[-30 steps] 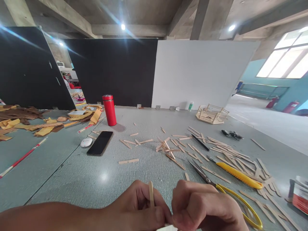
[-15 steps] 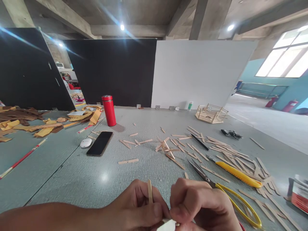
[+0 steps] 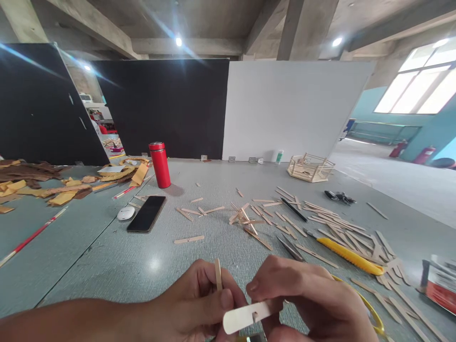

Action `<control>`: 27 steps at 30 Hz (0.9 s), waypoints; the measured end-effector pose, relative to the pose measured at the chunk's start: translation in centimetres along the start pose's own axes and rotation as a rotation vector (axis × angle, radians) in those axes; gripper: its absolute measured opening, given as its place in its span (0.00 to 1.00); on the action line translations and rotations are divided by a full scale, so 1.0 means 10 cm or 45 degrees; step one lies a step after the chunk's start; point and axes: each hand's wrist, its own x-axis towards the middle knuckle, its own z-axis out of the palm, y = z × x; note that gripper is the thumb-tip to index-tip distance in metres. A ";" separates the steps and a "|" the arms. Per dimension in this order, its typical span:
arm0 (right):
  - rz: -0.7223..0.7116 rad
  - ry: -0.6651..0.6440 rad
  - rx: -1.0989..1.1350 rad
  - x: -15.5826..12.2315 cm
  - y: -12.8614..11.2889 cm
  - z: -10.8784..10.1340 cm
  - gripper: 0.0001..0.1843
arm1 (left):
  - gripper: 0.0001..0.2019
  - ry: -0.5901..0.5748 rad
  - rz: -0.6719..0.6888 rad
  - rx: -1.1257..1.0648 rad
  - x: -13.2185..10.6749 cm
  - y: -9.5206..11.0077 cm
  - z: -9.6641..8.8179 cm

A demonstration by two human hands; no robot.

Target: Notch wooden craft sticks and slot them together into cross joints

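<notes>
At the bottom centre, my left hand (image 3: 199, 299) is closed, with a narrow craft stick (image 3: 218, 274) upright between thumb and forefinger. My right hand (image 3: 306, 299) curls around the right end of a second craft stick (image 3: 237, 320), which is wide, pale and has a small dark notch or hole. That stick's rounded end lies beside my left thumb. Below it, a shiny metal piece (image 3: 257, 337) shows at the frame's bottom edge; its kind is cut off from view. Scissors (image 3: 290, 248) with yellow handles lie partly behind my right hand.
A yellow utility knife (image 3: 351, 255), a black pen (image 3: 294, 209) and many loose craft sticks (image 3: 338, 221) cover the right side. Further back stand a stick-built frame (image 3: 309, 171) and a red flask (image 3: 160, 166). A phone (image 3: 147, 214) and a white case (image 3: 126, 213) lie left.
My right hand has opened out somewhat and shifted, and the wide stick has swung up into fuller view. The metal piece beneath it now shows. My left hand has barely moved.
</notes>
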 end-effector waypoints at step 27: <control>0.369 -0.144 0.180 -0.07 -0.03 -0.04 0.09 | 0.24 0.205 -0.042 0.293 -0.06 -0.03 -0.04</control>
